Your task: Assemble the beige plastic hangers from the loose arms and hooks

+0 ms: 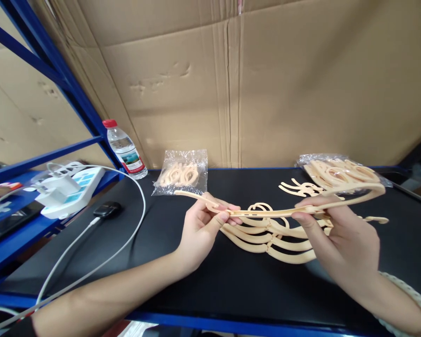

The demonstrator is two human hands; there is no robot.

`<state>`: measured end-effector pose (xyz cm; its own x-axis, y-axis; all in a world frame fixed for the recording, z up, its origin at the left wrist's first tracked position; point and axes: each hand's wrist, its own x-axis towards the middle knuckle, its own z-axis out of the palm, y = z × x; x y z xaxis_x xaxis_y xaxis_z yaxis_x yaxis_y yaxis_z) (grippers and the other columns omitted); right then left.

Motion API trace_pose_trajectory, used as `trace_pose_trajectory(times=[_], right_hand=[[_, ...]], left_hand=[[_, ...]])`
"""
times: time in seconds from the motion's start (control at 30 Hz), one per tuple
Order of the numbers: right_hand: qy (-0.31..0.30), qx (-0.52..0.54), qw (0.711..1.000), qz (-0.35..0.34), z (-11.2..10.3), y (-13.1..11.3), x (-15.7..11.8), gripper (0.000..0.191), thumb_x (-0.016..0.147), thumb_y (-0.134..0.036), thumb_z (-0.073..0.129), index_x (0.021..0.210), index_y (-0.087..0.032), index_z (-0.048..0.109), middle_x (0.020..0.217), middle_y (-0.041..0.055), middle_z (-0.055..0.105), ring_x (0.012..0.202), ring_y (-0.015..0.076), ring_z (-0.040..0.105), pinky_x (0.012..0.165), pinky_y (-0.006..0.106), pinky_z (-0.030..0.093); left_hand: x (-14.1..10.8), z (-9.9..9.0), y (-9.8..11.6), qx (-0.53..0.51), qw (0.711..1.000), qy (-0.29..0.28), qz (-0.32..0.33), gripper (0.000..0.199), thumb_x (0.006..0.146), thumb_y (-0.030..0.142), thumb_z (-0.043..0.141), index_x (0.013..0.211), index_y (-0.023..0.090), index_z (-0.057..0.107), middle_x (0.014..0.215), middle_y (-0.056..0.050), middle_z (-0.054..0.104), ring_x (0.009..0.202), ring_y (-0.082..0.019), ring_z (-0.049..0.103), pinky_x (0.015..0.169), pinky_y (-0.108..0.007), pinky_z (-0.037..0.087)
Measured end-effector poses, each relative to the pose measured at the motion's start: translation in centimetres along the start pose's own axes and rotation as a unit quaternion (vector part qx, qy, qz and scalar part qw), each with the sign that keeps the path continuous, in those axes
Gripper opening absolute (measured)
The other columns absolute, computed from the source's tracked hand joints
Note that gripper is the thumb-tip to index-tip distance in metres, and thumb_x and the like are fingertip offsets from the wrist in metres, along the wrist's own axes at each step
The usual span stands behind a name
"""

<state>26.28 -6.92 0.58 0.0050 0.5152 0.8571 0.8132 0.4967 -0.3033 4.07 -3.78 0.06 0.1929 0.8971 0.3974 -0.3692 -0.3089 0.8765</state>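
Note:
A beige plastic clothes hanger [266, 214] is held level above the black tabletop, seen nearly edge-on with small slots along its middle. My left hand [200, 231] pinches it between thumb and fingers, and a thin curved end sticks out past that hand to the left. My right hand [351, 241] grips it farther right, where a curved arm loops beyond the fingers. Below and behind lie several assembled beige hangers [247, 244], overlapping in a row; my right hand hides part of them.
Behind are loose beige hooks [300, 188], a clear bag of small curved parts [180, 174] and a bag of larger beige parts [340, 172]. On the left stand a water bottle [128, 152], a power strip [73, 192] and a white cable [140, 215] with a black device [107, 209].

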Motion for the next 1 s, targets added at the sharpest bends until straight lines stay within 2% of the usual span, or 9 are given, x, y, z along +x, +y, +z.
trace_pose_trajectory(times=[0.13, 0.27, 0.37, 0.47, 0.6, 0.8, 0.9, 1.0], right_hand=[[-0.008, 0.014, 0.999, 0.04, 0.1, 0.5, 0.2, 0.012, 0.092, -0.031, 0.059, 0.086, -0.022, 0.059, 0.078, -0.0001, 0.07, 0.069, 0.015, 0.066, 0.062, 0.024, 0.046], [-0.02, 0.034, 0.998, 0.051, 0.3, 0.7, 0.4, 0.011, 0.092, -0.03, 0.059, 0.084, -0.022, 0.058, 0.076, -0.0003, 0.07, 0.066, 0.0147, 0.065, 0.06, 0.024, 0.046], [-0.041, 0.037, 0.998, 0.032, 0.5, 1.1, 0.5, 0.014, 0.092, -0.03, 0.058, 0.081, -0.022, 0.058, 0.079, 0.0003, 0.07, 0.066, 0.0151, 0.064, 0.06, 0.025, 0.046], [-0.065, 0.007, 0.998, -0.015, 0.6, 2.0, 0.7, 0.02, 0.093, -0.038, 0.057, 0.082, -0.022, 0.058, 0.077, 0.0016, 0.069, 0.068, 0.0178, 0.063, 0.065, 0.029, 0.046], [-0.14, -0.054, 0.986, -0.074, 0.7, 3.5, 1.4, 0.023, 0.097, -0.038, 0.049, 0.085, -0.02, 0.057, 0.064, -0.0001, 0.064, 0.063, 0.0198, 0.059, 0.074, 0.036, 0.043], [-0.186, -0.107, 0.969, -0.121, 1.0, 5.1, 1.6, 0.02, 0.1, -0.025, 0.044, 0.106, -0.017, 0.061, 0.1, 0.0081, 0.072, 0.082, 0.0207, 0.065, 0.081, 0.037, 0.038], [-0.219, -0.135, 0.959, -0.119, 1.5, 6.0, 2.0, 0.021, 0.1, -0.024, 0.044, 0.106, -0.016, 0.062, 0.097, 0.0083, 0.072, 0.083, 0.021, 0.065, 0.077, 0.034, 0.038], [-0.284, -0.179, 0.94, -0.068, 2.2, 7.2, 3.4, 0.023, 0.101, -0.026, 0.042, 0.103, -0.015, 0.062, 0.095, 0.0083, 0.071, 0.086, 0.0219, 0.064, 0.075, 0.032, 0.039]], left_hand=[[-0.2, 0.2, 0.0, 0.025, 1.0, 0.002, 0.004, 0.013, 0.082, 0.011, 0.071, 0.08, 0.015, 0.059, 0.092, -0.004, 0.076, 0.079, -0.017, 0.074, 0.075, -0.029, 0.061], [0.1, 0.3, 0.3, 0.022, 0.999, 0.019, -0.017, 0.022, 0.076, 0.008, 0.076, 0.074, 0.015, 0.056, 0.083, -0.003, 0.076, 0.076, -0.018, 0.075, 0.073, -0.03, 0.062], [0.5, 0.1, 0.6, 0.029, 0.998, 0.03, -0.051, 0.022, 0.074, 0.011, 0.078, 0.072, 0.014, 0.056, 0.081, -0.005, 0.077, 0.068, -0.018, 0.074, 0.067, -0.028, 0.062], [0.9, -0.3, 0.8, 0.039, 0.995, 0.05, -0.07, 0.022, 0.071, 0.012, 0.081, 0.071, 0.012, 0.059, 0.079, -0.007, 0.077, 0.065, -0.018, 0.074, 0.066, -0.026, 0.061], [1.3, -0.9, 0.8, 0.031, 0.99, 0.098, -0.097, 0.025, 0.068, 0.016, 0.083, 0.072, 0.012, 0.059, 0.079, -0.008, 0.077, 0.065, -0.016, 0.074, 0.068, -0.023, 0.059], [2.3, -1.6, 0.3, 0.014, 0.982, 0.158, -0.107, 0.03, 0.065, 0.019, 0.086, 0.076, 0.013, 0.058, 0.085, -0.009, 0.077, 0.066, -0.012, 0.072, 0.072, -0.021, 0.058], [3.4, -2.2, -0.1, 0.001, 0.978, 0.183, -0.1, 0.027, 0.065, 0.019, 0.085, 0.076, 0.012, 0.061, 0.084, -0.006, 0.075, 0.073, -0.013, 0.072, 0.075, -0.022, 0.057], [5.5, -2.7, -0.4, 0.001, 0.975, 0.193, -0.113, 0.022, 0.069, 0.015, 0.082, 0.069, 0.012, 0.06, 0.076, -0.004, 0.071, 0.075, -0.014, 0.071, 0.077, -0.023, 0.056]])
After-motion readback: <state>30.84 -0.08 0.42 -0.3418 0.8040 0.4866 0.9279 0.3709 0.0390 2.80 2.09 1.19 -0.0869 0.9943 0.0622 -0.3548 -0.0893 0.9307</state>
